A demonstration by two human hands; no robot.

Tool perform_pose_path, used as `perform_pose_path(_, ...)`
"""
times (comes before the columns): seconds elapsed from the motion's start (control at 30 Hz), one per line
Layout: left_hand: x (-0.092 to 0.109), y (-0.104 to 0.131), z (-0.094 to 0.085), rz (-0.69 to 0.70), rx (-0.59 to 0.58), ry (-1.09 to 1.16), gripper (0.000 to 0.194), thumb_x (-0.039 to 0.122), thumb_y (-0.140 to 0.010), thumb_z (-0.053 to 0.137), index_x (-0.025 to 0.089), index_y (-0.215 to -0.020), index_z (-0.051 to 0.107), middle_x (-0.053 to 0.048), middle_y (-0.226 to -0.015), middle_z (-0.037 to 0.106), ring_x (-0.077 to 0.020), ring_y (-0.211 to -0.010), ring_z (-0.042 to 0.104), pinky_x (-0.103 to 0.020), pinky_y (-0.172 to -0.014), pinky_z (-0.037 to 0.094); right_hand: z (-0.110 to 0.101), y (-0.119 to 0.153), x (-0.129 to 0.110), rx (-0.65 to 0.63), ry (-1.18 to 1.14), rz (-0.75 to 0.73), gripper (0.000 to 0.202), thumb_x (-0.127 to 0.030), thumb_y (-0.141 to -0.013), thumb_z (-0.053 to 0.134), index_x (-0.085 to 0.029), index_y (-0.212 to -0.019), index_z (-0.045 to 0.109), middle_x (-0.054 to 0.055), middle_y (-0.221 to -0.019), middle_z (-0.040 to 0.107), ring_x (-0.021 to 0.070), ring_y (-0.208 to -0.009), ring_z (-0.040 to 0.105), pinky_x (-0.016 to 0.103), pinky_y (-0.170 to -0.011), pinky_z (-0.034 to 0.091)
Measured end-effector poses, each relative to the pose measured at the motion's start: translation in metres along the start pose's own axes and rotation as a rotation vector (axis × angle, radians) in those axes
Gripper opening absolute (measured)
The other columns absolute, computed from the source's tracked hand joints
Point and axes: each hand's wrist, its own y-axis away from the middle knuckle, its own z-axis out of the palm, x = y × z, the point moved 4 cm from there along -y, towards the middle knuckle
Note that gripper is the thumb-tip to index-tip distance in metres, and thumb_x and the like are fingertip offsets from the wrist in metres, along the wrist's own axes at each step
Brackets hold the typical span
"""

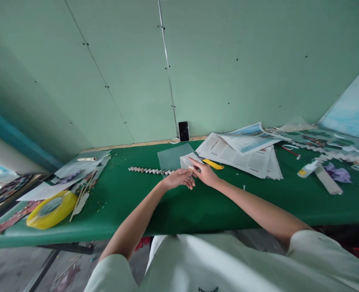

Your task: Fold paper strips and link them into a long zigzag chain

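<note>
My left hand (179,179) and my right hand (205,173) meet over the green table (121,207). Pinched between their fingertips is a small whitish piece (191,167), too small to make out fully. A zigzag strip of folded paper (147,170) lies to the left of my left hand, its right end reaching toward the wrist. Behind the hands are a translucent sheet (170,156) and some small white paper (185,159). A yellow utility knife (212,164) rests just beyond my right hand.
A phone (183,131) leans on the wall behind. Newspapers (237,156) spread to the right, with a glue bottle (307,169) and purple crumpled material (337,173) farther over. A yellow tape roll (52,209), sticks (81,196) and white sheets (72,172) lie left.
</note>
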Motion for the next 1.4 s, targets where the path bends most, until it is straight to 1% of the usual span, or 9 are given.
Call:
perform_pose_path(0.07,0.000,0.000,-0.001,0.008,-0.019,-0.021,0.059,0.066,-0.090,0.073,0.011,-0.109,0.067,-0.015,-0.087,0.076,-0.0232,-0.074,0.076,-0.037,-0.075,0.058,-0.001,-0.001,0.000,0.014,-0.113,0.096,0.048,-0.044,-0.105,0.054,-0.019,-0.144,0.064,0.006,-0.083,0.076,0.0213,-0.066,0.067,0.034,-0.069,0.058)
perform_pose_path(0.13,0.001,0.001,-0.001,0.014,-0.021,-0.040,0.059,0.066,-0.090,0.072,0.011,-0.111,0.066,-0.015,-0.087,0.076,-0.0230,-0.075,0.076,-0.036,-0.076,0.058,-0.002,-0.002,-0.003,-0.023,-0.196,0.149,0.040,-0.050,-0.102,0.056,-0.017,-0.114,0.076,0.004,-0.070,0.070,0.0210,-0.063,0.063,0.033,-0.065,0.055)
perform_pose_path(0.2,0.001,0.002,-0.001,0.013,-0.012,-0.062,0.060,0.066,-0.090,0.072,0.011,-0.111,0.066,-0.016,-0.087,0.076,-0.0228,-0.075,0.076,-0.036,-0.077,0.058,-0.003,-0.003,-0.007,-0.071,-0.247,0.165,0.042,-0.054,-0.102,0.056,-0.018,-0.088,0.074,0.003,-0.066,0.066,0.0201,-0.062,0.060,0.031,-0.063,0.051)
perform_pose_path(0.3,0.003,0.002,0.000,0.009,-0.017,-0.099,0.061,0.067,-0.090,0.071,0.011,-0.114,0.066,-0.015,-0.087,0.076,-0.0229,-0.075,0.075,-0.036,-0.076,0.058,-0.005,-0.005,-0.009,-0.094,-0.290,0.186,0.047,-0.056,-0.102,0.055,-0.020,-0.072,0.065,0.002,-0.065,0.063,0.0186,-0.062,0.056,0.030,-0.064,0.047)
perform_pose_path(0.5,0.005,0.001,-0.001,0.001,0.004,-0.148,0.060,0.068,-0.089,0.071,0.014,-0.113,0.063,-0.015,-0.093,0.075,-0.0217,-0.073,0.075,-0.033,-0.071,0.056,-0.003,-0.012,0.002,-0.107,-0.429,0.275,0.041,-0.053,-0.098,0.060,-0.019,-0.076,0.068,0.001,-0.061,0.061,0.0187,-0.061,0.057,0.031,-0.063,0.048)
perform_pose_path(0.7,0.004,0.002,-0.001,-0.032,-0.018,-0.164,0.061,0.067,-0.087,0.074,0.013,-0.112,0.065,-0.015,-0.090,0.075,-0.0222,-0.071,0.074,-0.034,-0.071,0.055,-0.010,-0.007,0.000,-0.217,-0.478,0.168,0.037,-0.051,-0.099,0.059,-0.018,-0.092,0.076,0.006,-0.081,0.074,0.0216,-0.073,0.065,0.033,-0.070,0.054)
perform_pose_path(1.0,0.005,0.003,0.002,-0.065,-0.030,-0.160,0.056,0.060,-0.086,0.078,0.011,-0.111,0.065,-0.015,-0.089,0.075,-0.0229,-0.071,0.075,-0.034,-0.070,0.056,-0.010,-0.008,0.008,-0.068,-0.278,0.202,0.044,-0.058,-0.095,0.067,-0.017,-0.089,0.082,0.009,-0.086,0.080,0.0256,-0.076,0.071,0.033,-0.067,0.053)
perform_pose_path(1.17,0.008,0.003,0.002,-0.061,-0.015,-0.159,0.057,0.061,-0.086,0.078,0.011,-0.111,0.064,-0.015,-0.087,0.074,-0.0231,-0.070,0.074,-0.035,-0.070,0.056,-0.009,-0.008,0.014,-0.047,-0.262,0.195,0.046,-0.061,-0.095,0.065,-0.018,-0.093,0.083,0.008,-0.083,0.080,0.0263,-0.074,0.071,0.033,-0.064,0.055)
perform_pose_path(1.4,0.006,0.001,-0.001,-0.036,-0.025,-0.169,0.059,0.064,-0.087,0.076,0.011,-0.110,0.063,-0.015,-0.087,0.074,-0.0225,-0.069,0.074,-0.033,-0.068,0.056,-0.008,-0.009,0.016,-0.043,-0.272,0.185,0.045,-0.060,-0.096,0.065,-0.019,-0.092,0.084,0.008,-0.081,0.080,0.0290,-0.082,0.075,0.036,-0.071,0.060)
